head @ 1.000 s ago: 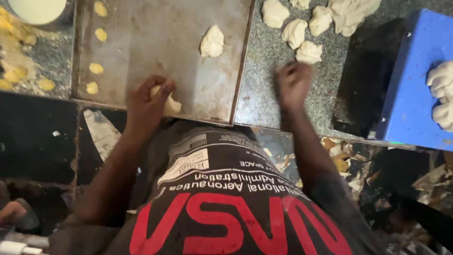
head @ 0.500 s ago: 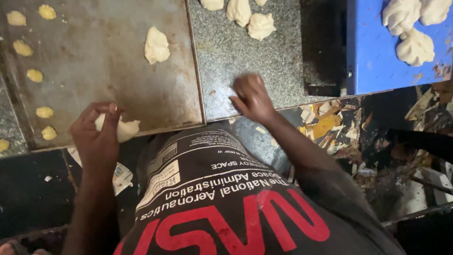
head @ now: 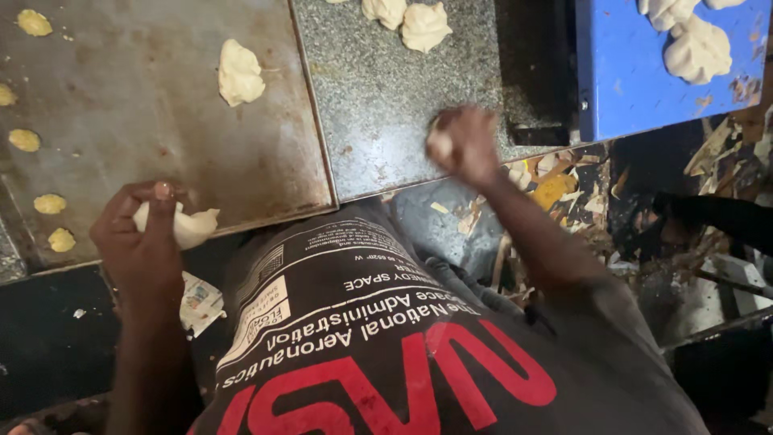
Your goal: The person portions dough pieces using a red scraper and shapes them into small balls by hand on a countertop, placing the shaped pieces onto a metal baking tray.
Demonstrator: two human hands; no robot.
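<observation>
- Two hands in view, both the person's own, seen from above over a dark printed shirt (head: 378, 354).
- Left hand (head: 143, 242): fingers curled around a pale dough piece (head: 192, 227), which sits at the near edge of the metal tray (head: 121, 105). Part of the dough sticks out to the right of the fingers.
- Right hand (head: 460, 143): blurred; closed loosely on a small dough lump (head: 440, 143), at the near edge of the speckled stone bench (head: 386, 105).
- Metal tray: flat, stained, lying on the left beside the stone bench. One larger dough blob (head: 239, 72) lies on it, well apart from the left hand.
- Several small yellowish pieces (head: 50, 203) lie in a column along the tray's left side.
- More dough portions (head: 423, 26) lie on the bench at the far edge of the view, apart from the right hand.
- Blue board (head: 628, 72) at the upper right carries further dough lumps (head: 697, 48).
- Floor (head: 580, 201) below the bench edge: littered with scraps and wood-coloured debris. A crumpled wrapper (head: 199, 300) lies near the left forearm.
</observation>
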